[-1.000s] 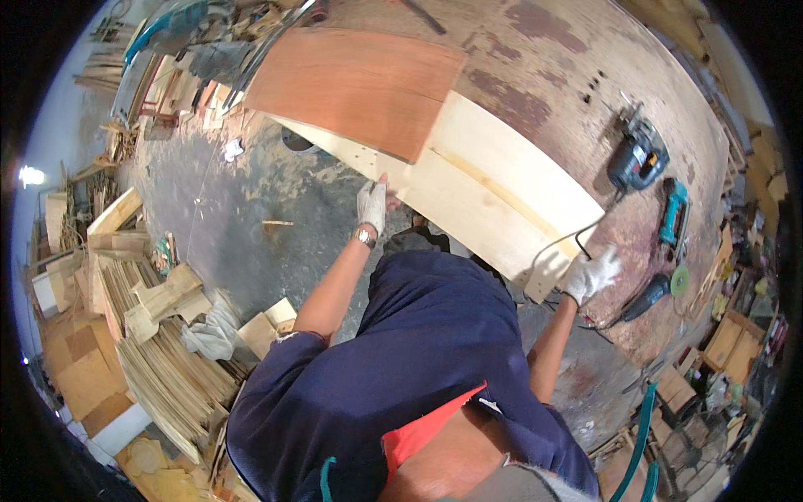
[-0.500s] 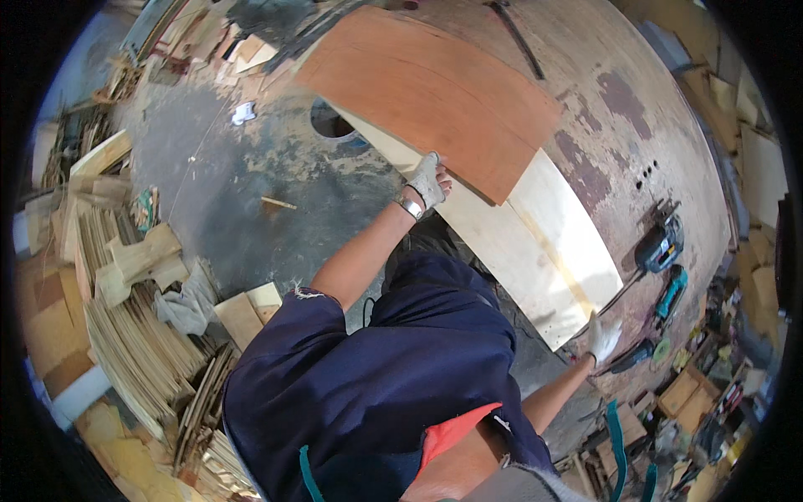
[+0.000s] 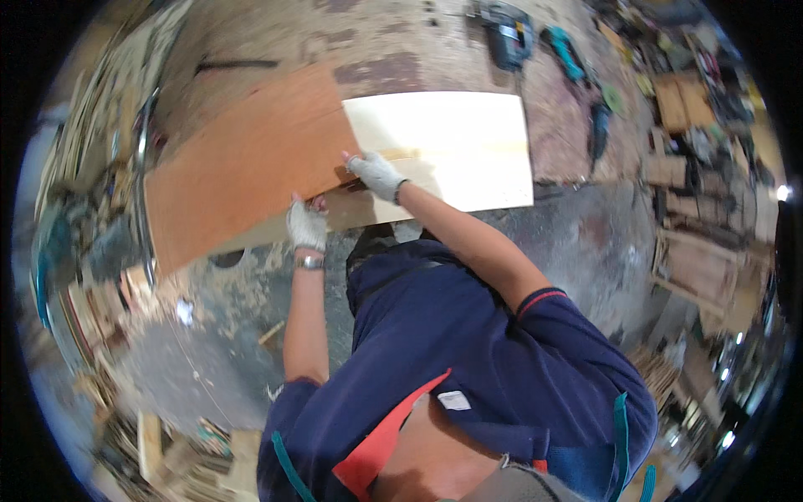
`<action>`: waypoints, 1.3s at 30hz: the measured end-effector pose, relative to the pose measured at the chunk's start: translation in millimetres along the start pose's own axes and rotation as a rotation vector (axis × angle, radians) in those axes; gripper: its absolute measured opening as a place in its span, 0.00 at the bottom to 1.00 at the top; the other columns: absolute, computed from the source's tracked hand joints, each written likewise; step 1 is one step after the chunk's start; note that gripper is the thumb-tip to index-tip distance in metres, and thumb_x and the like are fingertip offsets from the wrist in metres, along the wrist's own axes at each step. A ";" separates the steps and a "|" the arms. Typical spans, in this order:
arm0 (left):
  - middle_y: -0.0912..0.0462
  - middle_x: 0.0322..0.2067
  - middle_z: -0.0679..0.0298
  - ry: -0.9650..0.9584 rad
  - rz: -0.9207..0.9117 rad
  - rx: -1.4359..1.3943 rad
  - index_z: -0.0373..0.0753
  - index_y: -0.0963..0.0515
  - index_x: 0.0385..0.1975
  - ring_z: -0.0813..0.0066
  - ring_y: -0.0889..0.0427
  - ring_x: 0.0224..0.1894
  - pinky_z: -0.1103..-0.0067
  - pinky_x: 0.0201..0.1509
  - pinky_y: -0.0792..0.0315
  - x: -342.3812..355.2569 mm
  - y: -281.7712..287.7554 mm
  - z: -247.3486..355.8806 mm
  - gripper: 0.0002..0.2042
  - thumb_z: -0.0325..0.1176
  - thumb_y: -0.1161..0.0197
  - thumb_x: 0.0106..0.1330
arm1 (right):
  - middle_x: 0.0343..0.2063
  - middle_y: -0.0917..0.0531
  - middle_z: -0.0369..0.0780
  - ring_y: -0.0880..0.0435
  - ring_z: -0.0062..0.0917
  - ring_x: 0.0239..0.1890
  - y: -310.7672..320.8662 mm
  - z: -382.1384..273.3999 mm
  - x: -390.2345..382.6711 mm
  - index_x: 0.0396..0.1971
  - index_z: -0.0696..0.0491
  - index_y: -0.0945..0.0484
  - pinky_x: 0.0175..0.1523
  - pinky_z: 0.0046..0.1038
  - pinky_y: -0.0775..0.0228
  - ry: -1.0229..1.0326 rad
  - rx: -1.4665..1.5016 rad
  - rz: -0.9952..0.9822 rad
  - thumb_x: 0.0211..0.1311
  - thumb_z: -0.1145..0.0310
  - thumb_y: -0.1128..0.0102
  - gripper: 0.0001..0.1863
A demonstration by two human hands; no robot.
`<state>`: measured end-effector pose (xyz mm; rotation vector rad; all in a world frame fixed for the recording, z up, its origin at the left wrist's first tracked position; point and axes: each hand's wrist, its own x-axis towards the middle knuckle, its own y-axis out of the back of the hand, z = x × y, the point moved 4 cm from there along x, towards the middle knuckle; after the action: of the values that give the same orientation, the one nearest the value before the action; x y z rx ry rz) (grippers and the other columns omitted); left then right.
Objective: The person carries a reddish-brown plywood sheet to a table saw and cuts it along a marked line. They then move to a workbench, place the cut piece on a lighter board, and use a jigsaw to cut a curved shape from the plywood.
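Observation:
A reddish-brown thin plywood sheet (image 3: 251,159) lies at an angle over the left part of a longer pale plywood sheet (image 3: 468,125). My left hand (image 3: 307,224), in a whitish glove with bare fingertips, is closed on the near edge of the brown sheet. At that sheet's near right corner, my right hand (image 3: 378,176), gloved the same way, grips the edge from the right. The corner seems slightly raised, with a shadow on the pale sheet under it. A yellowish strip (image 3: 410,154) runs along the pale sheet.
Both sheets rest on a worn worktable (image 3: 376,38). A dark hammer-like bar (image 3: 238,64) lies behind them. To the far right are a corded power tool (image 3: 505,38), a teal power tool (image 3: 565,54) and a dark one (image 3: 599,130). Wood scraps (image 3: 677,105) pile up on the right.
The view has swung round to the right. My right hand has left the pale sheet's right end and taken hold of the brown sheet's corner. My left hand stays on the brown sheet.

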<state>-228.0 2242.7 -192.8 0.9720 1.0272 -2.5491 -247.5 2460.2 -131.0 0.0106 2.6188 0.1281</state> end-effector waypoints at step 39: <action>0.33 0.66 0.39 -0.583 0.135 2.266 0.38 0.38 0.71 0.39 0.32 0.66 0.56 0.68 0.34 -104.1 -10.8 40.7 0.55 0.58 0.19 0.43 | 0.32 0.14 0.46 0.13 0.34 0.35 434.5 191.3 -237.2 0.43 0.55 0.19 0.42 0.33 0.23 0.004 -0.384 1.198 0.67 0.60 0.37 0.14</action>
<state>-174.3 2219.1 -97.0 0.1669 -2.3305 -2.4589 46.1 2902.3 -138.2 1.4063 2.1765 1.0047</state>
